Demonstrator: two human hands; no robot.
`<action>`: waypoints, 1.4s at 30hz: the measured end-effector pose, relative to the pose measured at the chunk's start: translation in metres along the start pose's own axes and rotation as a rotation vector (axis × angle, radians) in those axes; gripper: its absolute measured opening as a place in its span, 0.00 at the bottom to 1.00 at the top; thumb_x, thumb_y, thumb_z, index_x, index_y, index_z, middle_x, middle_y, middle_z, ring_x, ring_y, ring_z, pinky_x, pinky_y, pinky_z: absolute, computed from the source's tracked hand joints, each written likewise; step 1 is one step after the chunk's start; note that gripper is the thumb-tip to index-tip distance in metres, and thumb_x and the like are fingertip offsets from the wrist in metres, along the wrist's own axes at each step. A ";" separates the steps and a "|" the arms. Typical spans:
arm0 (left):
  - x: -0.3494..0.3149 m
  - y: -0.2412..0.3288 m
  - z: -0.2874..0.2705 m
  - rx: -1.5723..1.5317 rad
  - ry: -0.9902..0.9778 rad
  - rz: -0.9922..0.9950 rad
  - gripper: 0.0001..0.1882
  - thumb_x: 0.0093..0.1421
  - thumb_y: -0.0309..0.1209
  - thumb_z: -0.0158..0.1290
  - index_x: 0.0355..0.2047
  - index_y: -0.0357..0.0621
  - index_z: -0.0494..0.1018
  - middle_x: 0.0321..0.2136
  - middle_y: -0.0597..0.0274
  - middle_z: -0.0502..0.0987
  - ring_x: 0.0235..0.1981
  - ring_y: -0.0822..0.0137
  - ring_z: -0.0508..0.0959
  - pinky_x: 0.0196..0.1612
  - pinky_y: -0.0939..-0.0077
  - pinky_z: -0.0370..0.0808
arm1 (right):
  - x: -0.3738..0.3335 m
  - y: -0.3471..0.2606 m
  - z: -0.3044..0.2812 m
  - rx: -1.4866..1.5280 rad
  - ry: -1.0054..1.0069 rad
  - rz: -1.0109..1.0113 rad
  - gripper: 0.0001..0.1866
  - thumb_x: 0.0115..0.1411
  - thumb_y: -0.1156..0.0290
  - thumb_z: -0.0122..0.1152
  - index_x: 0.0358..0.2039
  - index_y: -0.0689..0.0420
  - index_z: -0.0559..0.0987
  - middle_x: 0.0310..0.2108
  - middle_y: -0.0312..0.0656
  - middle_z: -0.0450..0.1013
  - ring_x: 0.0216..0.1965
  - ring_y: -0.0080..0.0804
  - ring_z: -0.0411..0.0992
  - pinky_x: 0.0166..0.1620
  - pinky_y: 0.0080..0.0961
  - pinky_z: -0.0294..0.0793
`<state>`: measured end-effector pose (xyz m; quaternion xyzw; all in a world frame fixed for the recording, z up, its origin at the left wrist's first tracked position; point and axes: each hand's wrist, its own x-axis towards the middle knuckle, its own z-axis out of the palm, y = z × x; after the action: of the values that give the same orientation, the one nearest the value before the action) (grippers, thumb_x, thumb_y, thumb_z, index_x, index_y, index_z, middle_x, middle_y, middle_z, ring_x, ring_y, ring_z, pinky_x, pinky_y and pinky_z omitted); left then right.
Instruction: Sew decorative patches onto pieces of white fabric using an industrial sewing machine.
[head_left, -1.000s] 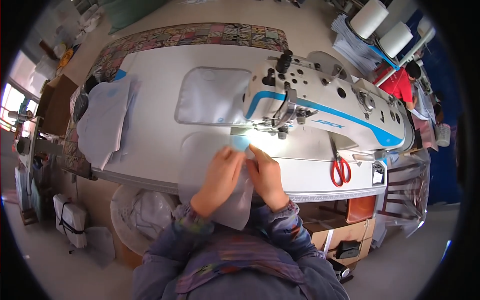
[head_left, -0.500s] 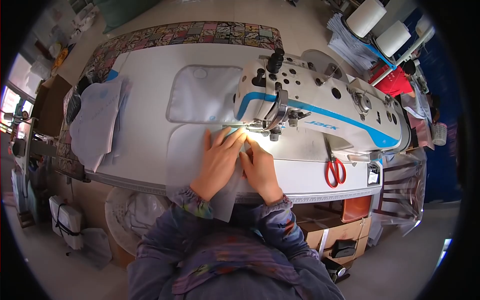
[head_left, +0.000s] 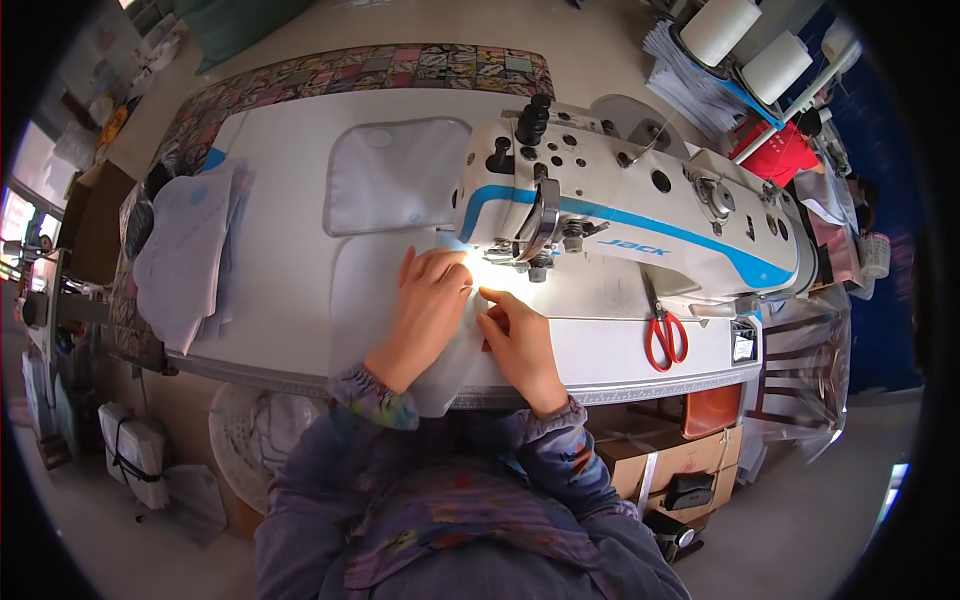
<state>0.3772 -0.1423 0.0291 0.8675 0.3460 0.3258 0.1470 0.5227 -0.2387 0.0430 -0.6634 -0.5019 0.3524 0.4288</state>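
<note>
A sheer white fabric piece (head_left: 365, 290) lies on the sewing table, its near end hanging over the front edge. My left hand (head_left: 428, 312) rests on it, fingers bent and closed on the cloth just left of the lit needle area. To its right, my right hand (head_left: 522, 345) has thumb and forefinger brought together at the fabric's right edge; the fingertips are partly lost in the glare. The white and blue sewing machine (head_left: 610, 215) stands over this spot, and its bright lamp washes out the presser foot. Behind the cloth lies another sheer white piece (head_left: 395, 175) with a stitched border.
Red-handled scissors (head_left: 665, 340) lie on the table right of my hands. A stack of white cut pieces (head_left: 185, 250) sits at the left. Thread cones (head_left: 720, 32) stand at the far right, near a person in red (head_left: 775, 150). Cardboard boxes (head_left: 670, 465) are below the table.
My left fingers have gone from stretched flat to bent, and a small gap has opened between the two hands. The fabric's hanging end has drawn up toward the table. The view has shifted slightly.
</note>
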 end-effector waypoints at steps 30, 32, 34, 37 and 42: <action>0.000 -0.029 -0.022 -0.197 -0.222 0.215 0.15 0.51 0.20 0.58 0.38 0.47 0.83 0.34 0.64 0.76 0.39 0.57 0.75 0.45 0.64 0.76 | 0.023 0.002 -0.006 0.085 -0.039 0.106 0.20 0.67 0.77 0.62 0.58 0.69 0.77 0.29 0.36 0.76 0.26 0.19 0.77 0.30 0.18 0.77; 0.007 -0.032 -0.021 -0.186 -0.238 0.224 0.15 0.50 0.20 0.58 0.39 0.46 0.83 0.34 0.63 0.76 0.39 0.57 0.75 0.46 0.64 0.75 | 0.025 0.000 -0.008 0.030 -0.046 0.079 0.21 0.67 0.77 0.61 0.60 0.67 0.77 0.26 0.37 0.76 0.23 0.20 0.76 0.28 0.19 0.76; 0.014 -0.034 -0.019 -0.175 -0.253 0.233 0.15 0.50 0.20 0.58 0.40 0.46 0.83 0.34 0.63 0.75 0.40 0.57 0.75 0.47 0.63 0.75 | 0.026 -0.004 -0.008 0.025 -0.043 0.088 0.21 0.68 0.76 0.60 0.60 0.66 0.77 0.25 0.37 0.76 0.22 0.20 0.75 0.27 0.20 0.75; 0.023 -0.039 -0.017 -0.163 -0.270 0.234 0.15 0.53 0.22 0.57 0.42 0.45 0.82 0.35 0.63 0.75 0.41 0.57 0.75 0.48 0.63 0.75 | 0.028 -0.002 -0.009 0.021 -0.061 0.120 0.21 0.70 0.75 0.56 0.62 0.65 0.77 0.23 0.38 0.75 0.20 0.21 0.74 0.26 0.21 0.74; 0.034 -0.048 -0.010 -0.104 -0.234 0.258 0.15 0.58 0.25 0.55 0.46 0.47 0.83 0.35 0.63 0.77 0.42 0.56 0.77 0.46 0.64 0.77 | 0.028 0.003 -0.005 -0.009 -0.034 0.066 0.11 0.68 0.72 0.52 0.36 0.67 0.79 0.17 0.47 0.76 0.19 0.35 0.80 0.27 0.33 0.79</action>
<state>0.3649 -0.0843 0.0292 0.9280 0.1950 0.2560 0.1877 0.5348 -0.2129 0.0415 -0.6755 -0.4884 0.3755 0.4052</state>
